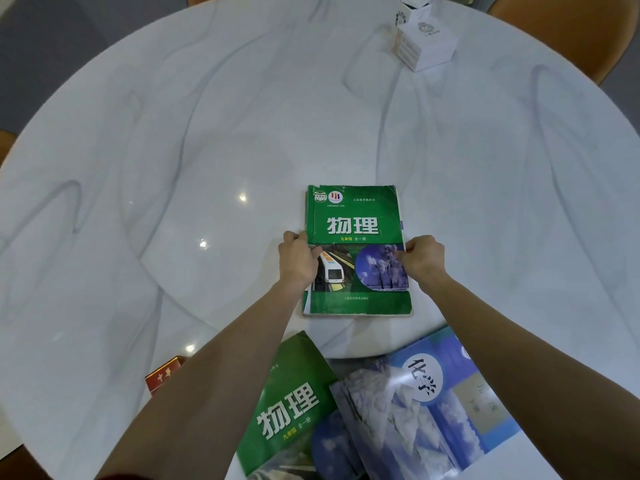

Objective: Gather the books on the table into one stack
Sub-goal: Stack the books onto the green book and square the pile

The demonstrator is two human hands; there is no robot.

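A green physics textbook (356, 220) lies flat near the middle of the round marble table (207, 133), seemingly on top of another book whose edges show beneath. My left hand (298, 259) grips its left edge and my right hand (424, 259) pinches its right edge. Closer to me, a second green physics book (287, 407) lies tilted at the table's near edge. A blue chemistry book (433, 403) partly overlaps its right side.
A small red box (162, 375) sits at the near left, partly hidden by my left forearm. A white tissue box (424, 43) stands at the far right of the table. Orange chairs (568, 36) surround the table.
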